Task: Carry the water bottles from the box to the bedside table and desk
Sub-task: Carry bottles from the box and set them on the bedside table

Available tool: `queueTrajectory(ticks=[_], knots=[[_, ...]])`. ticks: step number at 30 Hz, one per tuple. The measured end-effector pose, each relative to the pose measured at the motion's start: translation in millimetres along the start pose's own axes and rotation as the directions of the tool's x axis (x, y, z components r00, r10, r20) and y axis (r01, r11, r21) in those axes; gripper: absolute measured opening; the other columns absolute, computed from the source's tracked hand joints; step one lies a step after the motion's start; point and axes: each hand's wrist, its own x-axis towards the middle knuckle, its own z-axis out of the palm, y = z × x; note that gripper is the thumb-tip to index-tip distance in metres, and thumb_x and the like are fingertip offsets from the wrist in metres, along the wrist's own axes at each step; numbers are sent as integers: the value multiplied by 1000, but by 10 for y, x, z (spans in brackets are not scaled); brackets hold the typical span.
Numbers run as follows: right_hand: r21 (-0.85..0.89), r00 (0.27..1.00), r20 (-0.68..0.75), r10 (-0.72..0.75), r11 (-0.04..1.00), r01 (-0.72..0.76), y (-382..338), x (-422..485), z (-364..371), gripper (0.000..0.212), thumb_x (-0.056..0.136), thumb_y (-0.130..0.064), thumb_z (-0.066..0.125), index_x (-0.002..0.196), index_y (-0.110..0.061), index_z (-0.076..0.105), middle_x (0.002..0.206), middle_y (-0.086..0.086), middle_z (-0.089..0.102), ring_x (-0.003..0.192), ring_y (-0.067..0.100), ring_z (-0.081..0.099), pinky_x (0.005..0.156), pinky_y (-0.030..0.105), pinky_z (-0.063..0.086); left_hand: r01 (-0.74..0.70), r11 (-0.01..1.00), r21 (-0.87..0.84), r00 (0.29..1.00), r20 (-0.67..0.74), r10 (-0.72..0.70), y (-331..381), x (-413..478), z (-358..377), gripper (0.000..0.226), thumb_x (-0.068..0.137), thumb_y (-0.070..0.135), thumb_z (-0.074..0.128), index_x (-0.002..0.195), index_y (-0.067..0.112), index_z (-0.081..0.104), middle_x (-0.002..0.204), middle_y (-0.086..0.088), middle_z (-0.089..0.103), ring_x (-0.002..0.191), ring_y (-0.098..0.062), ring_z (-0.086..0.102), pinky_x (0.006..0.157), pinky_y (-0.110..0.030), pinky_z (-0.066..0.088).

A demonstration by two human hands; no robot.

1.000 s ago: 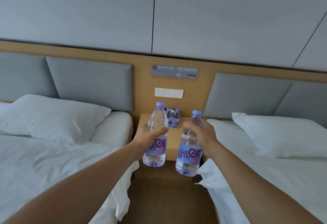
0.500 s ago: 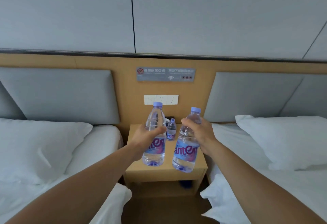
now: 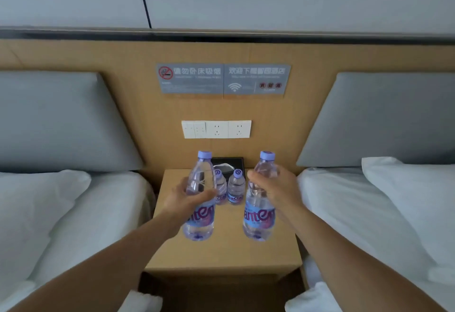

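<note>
The step in hand, as I judge it, is the delivery to the bedside table; both bottles hang over the bedside tabletop (image 3: 221, 253) in the lower middle of the frame, and neither base plainly touches the wood. The left hand (image 3: 188, 201) is wrapped round the middle of the left water bottle (image 3: 202, 173), thumb across its front; the right hand (image 3: 275, 188) grasps the right water bottle (image 3: 258, 218) at its shoulder, fingers curled in from the right side. Both bottles are upright with purple caps on, and there is a clear gap between them. Two small bottles (image 3: 235, 188) stand at the back of the tabletop, seen through that gap, just in front of a black box (image 3: 227, 161) against the headboard; beds flank the table at the left and right of the frame.

The next move likely calls for lowering each bottle straight down onto bare wood in front of the small pair, bases flat, then loosening the fingers; the care is to stay clear of the small bottles, which would tip easily, and back from the front edge. Whether one bottle is meant for the desk cannot be told; no desk is in view.
</note>
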Motion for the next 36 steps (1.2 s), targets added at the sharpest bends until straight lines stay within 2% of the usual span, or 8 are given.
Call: queueTrajectory(ticks=[7,12,18,22,27,31,33,36], knots=[[-69,998,-63,-14,998,10,933,919,191,19,69,-29,88,75,-23,71,76,-6,75,72,10,71,73,31,56,0,997,77,1000,2,0,-734,1170,-79,75,43,50,88,108,20,67,93,-4,78,85,-24,76,73,-40,61],[-71,994,-89,-56,996,50,1490,1360,261,22,70,-27,88,83,-22,70,74,-11,72,60,-7,64,58,11,47,-33,993,113,999,19,31,-1275,1677,-94,62,58,34,92,114,24,67,98,-2,75,85,-19,72,58,-26,53],[-54,993,-44,-111,993,109,1948,1709,367,32,62,-37,89,86,-24,72,80,-13,75,73,1,71,73,28,56,-125,985,119,992,23,123,-1551,2111,-101,38,77,13,85,109,23,67,92,4,76,83,-15,73,63,-28,55],[-45,988,-44,-145,989,143,2123,1810,371,31,66,-33,86,92,-27,71,83,-13,75,75,-2,70,73,24,55,-190,976,109,981,53,185,-1671,2232,-75,32,80,3,80,101,24,66,81,14,77,73,-4,74,66,-28,56],[-24,980,-35,-197,980,196,2259,1920,410,25,69,-23,84,86,-38,73,86,-13,76,80,3,72,82,32,58,-245,965,94,969,35,243,-1761,2337,-85,46,74,1,85,116,8,68,102,-9,77,95,-28,74,84,-49,60],[-9,973,-34,-229,973,229,2339,1963,428,28,70,-19,82,78,-44,73,85,-12,76,80,6,72,80,32,58,-255,963,84,967,41,252,-1810,2378,-81,51,73,0,85,120,7,66,107,-11,75,97,-29,74,88,-52,59],[9,972,-26,-232,973,232,2347,1960,442,27,73,-13,81,79,-38,73,83,-12,75,79,6,72,77,30,58,-253,963,97,967,40,250,-1817,2388,-81,50,76,0,82,122,8,65,108,-8,75,97,-25,73,88,-49,59],[30,971,-41,-237,971,238,2350,1951,460,27,75,-5,79,80,-30,70,77,-12,74,73,3,70,71,24,57,-281,947,153,960,51,276,-1818,2402,-78,48,78,1,82,122,8,64,100,0,73,81,-5,72,67,-21,60]])
